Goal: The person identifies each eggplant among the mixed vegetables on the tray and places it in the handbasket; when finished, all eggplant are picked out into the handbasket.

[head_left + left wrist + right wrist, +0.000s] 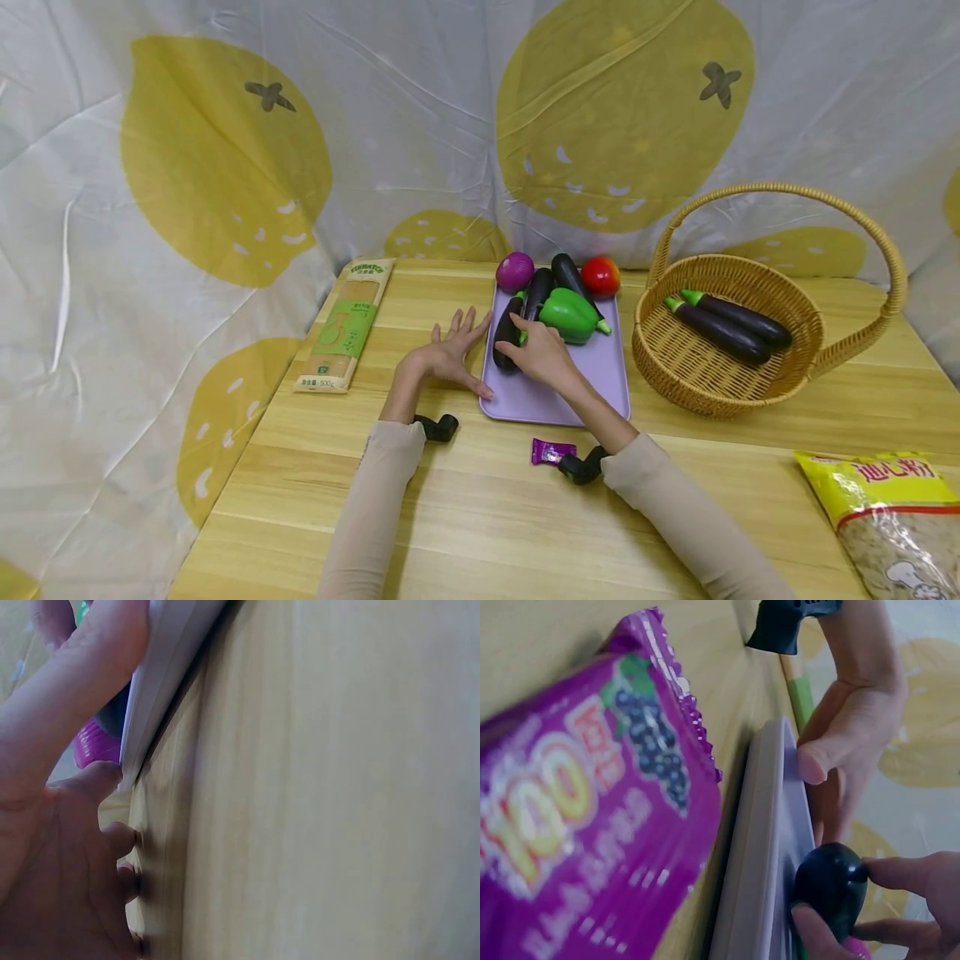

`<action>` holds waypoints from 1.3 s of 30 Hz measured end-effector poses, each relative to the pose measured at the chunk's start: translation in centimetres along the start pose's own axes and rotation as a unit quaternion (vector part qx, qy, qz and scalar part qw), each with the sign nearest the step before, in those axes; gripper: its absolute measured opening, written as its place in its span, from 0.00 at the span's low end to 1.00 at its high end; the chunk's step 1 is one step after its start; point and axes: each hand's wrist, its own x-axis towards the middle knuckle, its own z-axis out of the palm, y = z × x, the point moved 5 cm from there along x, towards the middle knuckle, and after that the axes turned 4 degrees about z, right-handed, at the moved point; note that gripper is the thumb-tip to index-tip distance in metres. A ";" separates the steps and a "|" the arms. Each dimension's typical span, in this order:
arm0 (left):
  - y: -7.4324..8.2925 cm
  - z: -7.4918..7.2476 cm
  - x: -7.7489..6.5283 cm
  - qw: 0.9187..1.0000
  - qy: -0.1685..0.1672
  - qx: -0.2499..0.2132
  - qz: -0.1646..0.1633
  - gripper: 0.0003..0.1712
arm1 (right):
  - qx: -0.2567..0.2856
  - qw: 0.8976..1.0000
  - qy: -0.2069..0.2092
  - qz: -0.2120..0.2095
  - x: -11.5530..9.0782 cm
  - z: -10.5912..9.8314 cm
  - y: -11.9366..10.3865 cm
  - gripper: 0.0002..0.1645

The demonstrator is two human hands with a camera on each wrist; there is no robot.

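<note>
My right hand (545, 357) reaches over the lilac tray (551, 408) and holds the leftmost eggplant (506, 337) between thumb and fingers. The right wrist view shows the fingertips around this eggplant's dark, rounded end (829, 881). At the tray's left side, my left hand (447, 352) has its fingers spread, with the thumb at the rim. On the tray, two more eggplants, a green bell pepper (570, 315), a purple onion (515, 272) and a red tomato-like fruit (601, 276) lie close together toward the back.
Right of the tray stands a wicker basket (678, 387) with a tall handle and two eggplants (720, 333) inside. A noodle pack (347, 327) lies at the left. A small purple packet (552, 452) is in front of the tray, and a yellow-topped bag (885, 517) at the front right.
</note>
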 end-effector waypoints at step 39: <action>-0.3 0.1 0.2 1.000 0.000 -0.008 -0.002 0.81 | -0.043 0.963 -0.248 -0.100 -5.1 -19.4 1.9 0.35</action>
